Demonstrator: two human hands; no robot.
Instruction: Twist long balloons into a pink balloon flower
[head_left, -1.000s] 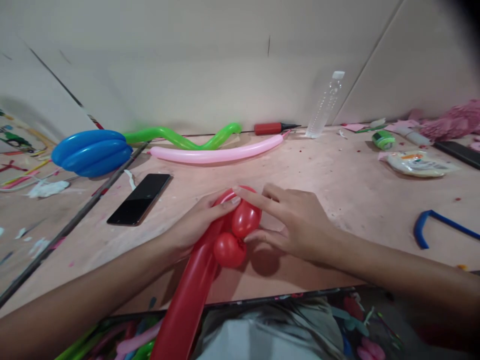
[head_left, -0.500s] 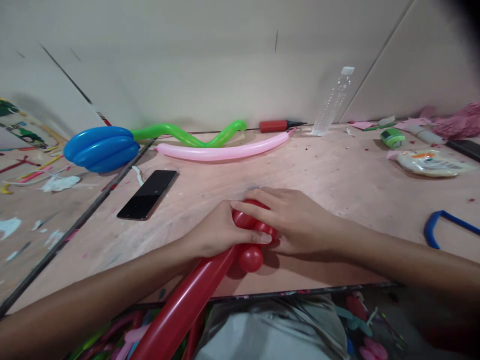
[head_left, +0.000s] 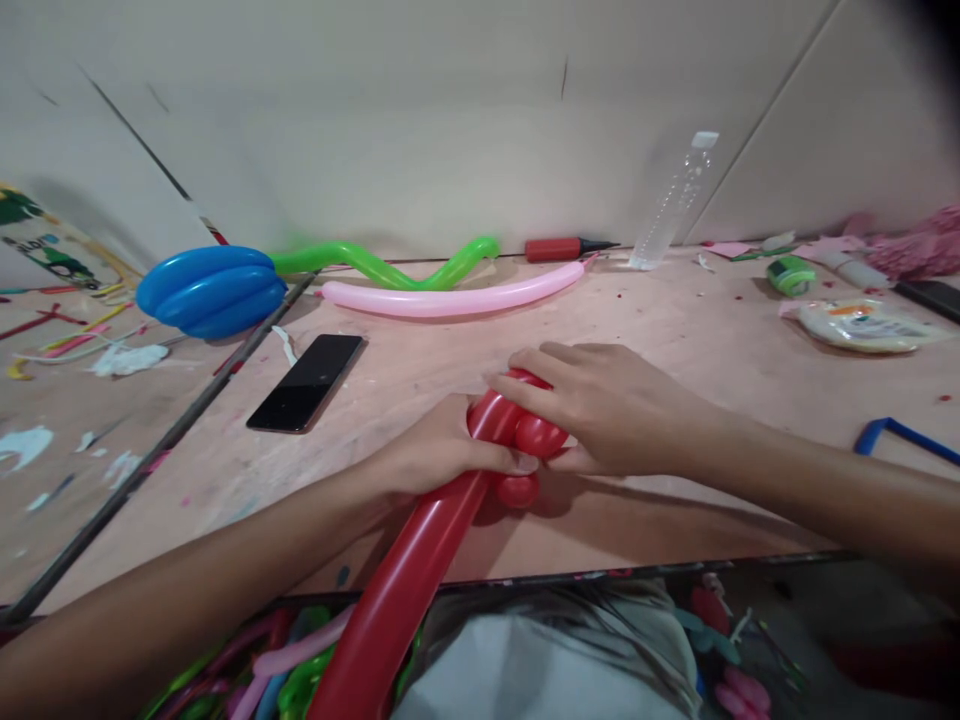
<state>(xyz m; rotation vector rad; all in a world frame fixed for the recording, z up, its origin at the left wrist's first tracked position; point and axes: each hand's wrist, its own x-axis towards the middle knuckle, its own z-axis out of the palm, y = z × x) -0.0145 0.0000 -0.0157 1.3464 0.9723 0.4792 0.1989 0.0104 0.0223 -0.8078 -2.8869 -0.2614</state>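
A long red balloon [head_left: 420, 560] runs from the bottom edge of the view up to both hands, above the front of the table. Its upper end is twisted into short rounded segments, one small round bubble hanging below my thumb. My left hand [head_left: 442, 450] is wrapped around the balloon near the twists, thumb lying across the front. My right hand [head_left: 592, 405] curls over the top end and the bubble at its right, fingers bent around them. The palm sides of both hands and part of the twisted end are hidden.
On the table lie a black phone [head_left: 307, 383], a pink balloon [head_left: 450, 302], a green balloon [head_left: 390, 275] joined to blue balloon loops [head_left: 210, 292], and a red pump [head_left: 555, 249]. A clear bottle [head_left: 675, 205] leans at the wall. A plastic packet [head_left: 859, 325] and blue strip [head_left: 900, 435] are right.
My right hand has moved up a little along the balloon's end, and its fingers have shifted. More of the red segments shows between the hands. The view has shifted slightly.
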